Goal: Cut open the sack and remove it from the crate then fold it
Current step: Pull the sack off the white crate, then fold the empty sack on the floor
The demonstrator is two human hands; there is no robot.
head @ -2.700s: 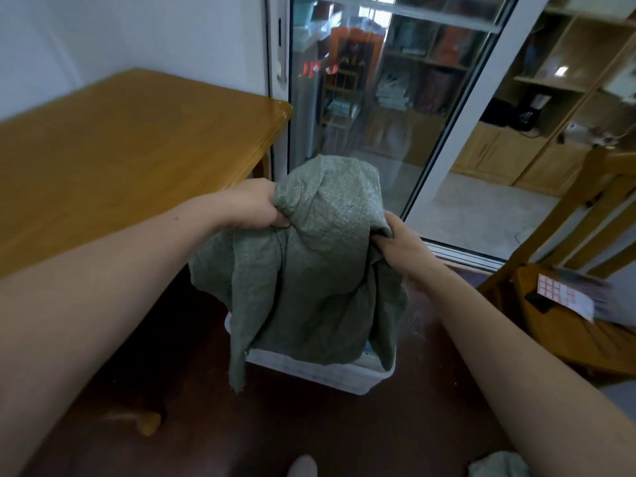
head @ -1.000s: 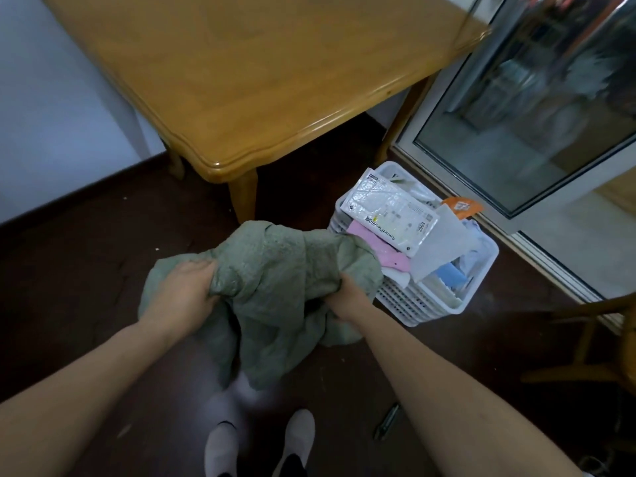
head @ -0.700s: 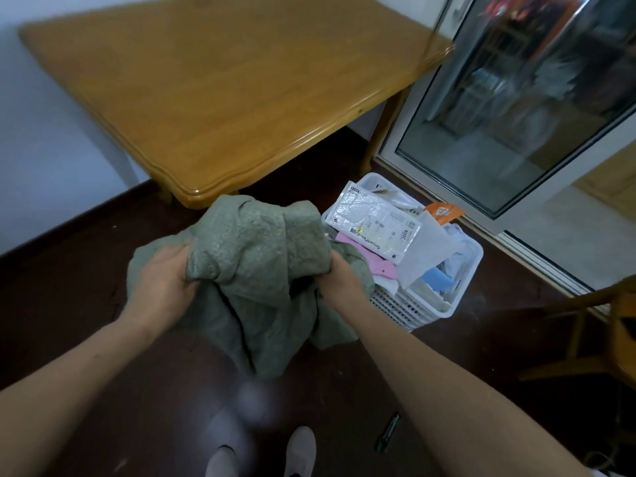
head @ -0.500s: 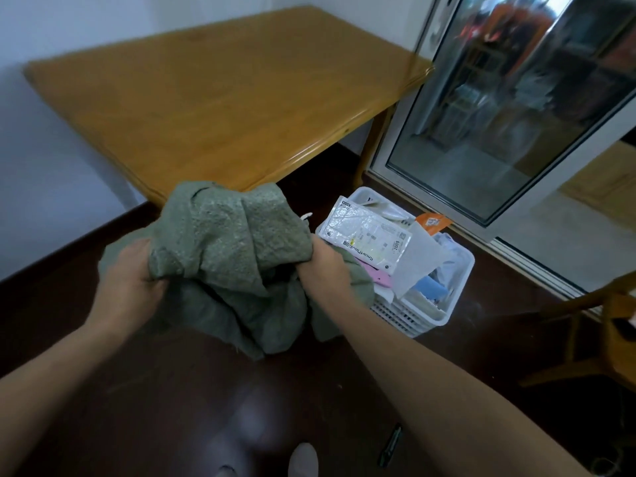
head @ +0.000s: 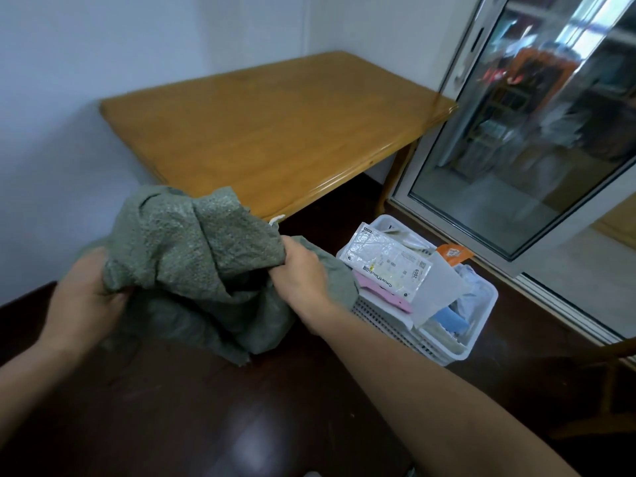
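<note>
A crumpled grey-green woven sack (head: 196,259) hangs bunched in the air over the dark floor, left of the crate. My left hand (head: 84,294) grips its left edge and my right hand (head: 299,273) grips its right side. The white plastic crate (head: 481,304) stands on the floor to the right, apart from the sack except where a fold hangs near its left rim. The crate is full of packets, with a clear labelled pouch (head: 385,266) on top.
A wooden table (head: 275,132) stands behind the sack against the wall. A glass sliding door (head: 537,132) is at the right behind the crate. Part of a wooden chair (head: 616,359) shows at the right edge. Dark floor (head: 206,407) lies below.
I lifted the sack off the crate and carried it left, exposing the crate's contents. Over the last second both hands raised the sack and the view tilted up toward the table.
</note>
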